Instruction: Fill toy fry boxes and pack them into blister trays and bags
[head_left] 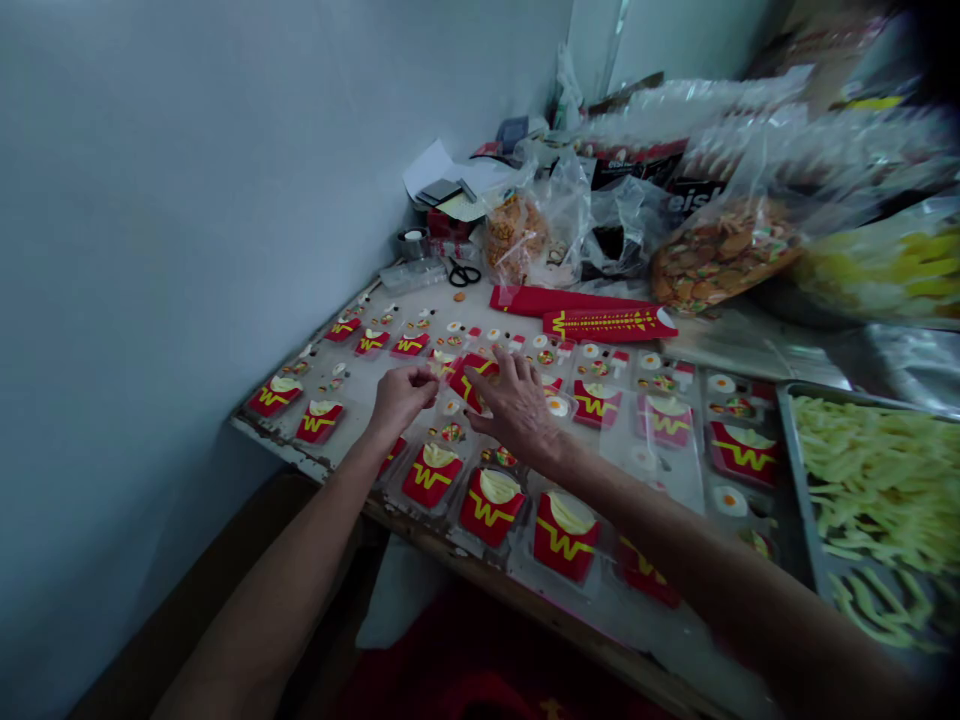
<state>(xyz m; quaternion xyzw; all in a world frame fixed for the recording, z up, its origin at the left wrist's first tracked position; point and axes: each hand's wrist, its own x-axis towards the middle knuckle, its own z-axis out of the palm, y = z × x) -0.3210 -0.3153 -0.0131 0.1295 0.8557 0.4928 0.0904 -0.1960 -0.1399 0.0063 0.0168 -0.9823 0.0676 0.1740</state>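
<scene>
My left hand (405, 402) is closed in a pinch above the middle of the table; whatever its fingertips hold is hidden. Just right of it, my right hand (517, 408) reaches over a red fries carton (474, 380), its fingers apart and partly covering the carton. Near the front edge stands a row of red cartons with a yellow zigzag, such as this carton (490, 508), with pale fries in their tops. They lie in clear plastic trays. Small fried-egg pieces (557, 405) and colourful round pieces (452, 432) sit in the compartments behind them.
A metal tray (802, 500) of loose pale fries is at the right. Flat red carton sheets (611, 323) lie behind the rows. Black scissors (465, 272), a tape roll (412, 240) and bags of small pieces (724, 255) crowd the back. A wall (187, 200) borders the left.
</scene>
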